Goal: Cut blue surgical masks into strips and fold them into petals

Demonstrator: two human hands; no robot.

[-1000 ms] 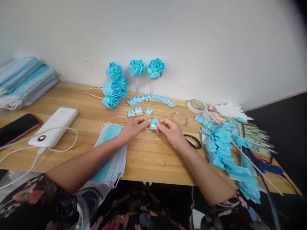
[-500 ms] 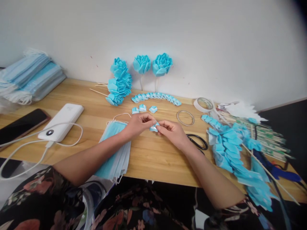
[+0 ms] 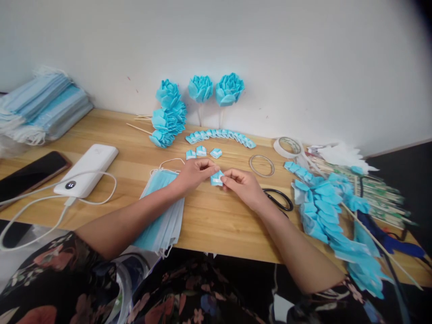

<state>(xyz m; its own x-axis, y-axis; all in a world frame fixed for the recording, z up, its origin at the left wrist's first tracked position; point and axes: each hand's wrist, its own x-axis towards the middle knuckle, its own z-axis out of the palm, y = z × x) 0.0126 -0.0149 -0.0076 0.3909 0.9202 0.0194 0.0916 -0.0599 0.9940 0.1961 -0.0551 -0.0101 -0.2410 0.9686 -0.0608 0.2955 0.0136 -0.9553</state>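
Between my fingertips is a small folded blue petal (image 3: 216, 178) with a white strip across it. My left hand (image 3: 195, 174) pinches its upper left side, and my right hand (image 3: 241, 183) grips its right edge. Just beyond lie three similar folded petals (image 3: 216, 153). Behind them a curved row of overlapping petals (image 3: 221, 133) rests on the table. A stack of blue face masks (image 3: 162, 211) lies partly under my left forearm. Close to my right wrist are black-handled scissors (image 3: 279, 199), their blades hidden by my hand and arm.
Finished blue flowers on sticks (image 3: 230, 90) lean at the wall. A tape roll (image 3: 286, 147) and a thinner ring of tape (image 3: 262, 165) lie right of centre. Loose blue petals (image 3: 319, 202) and a blue glue gun (image 3: 393, 240) are at right; a power bank (image 3: 87, 171) and phone (image 3: 33, 177) at left.
The folded petal has turned, so more of its face and white strip now shows between my fingers. Both hands stay in nearly the same place.
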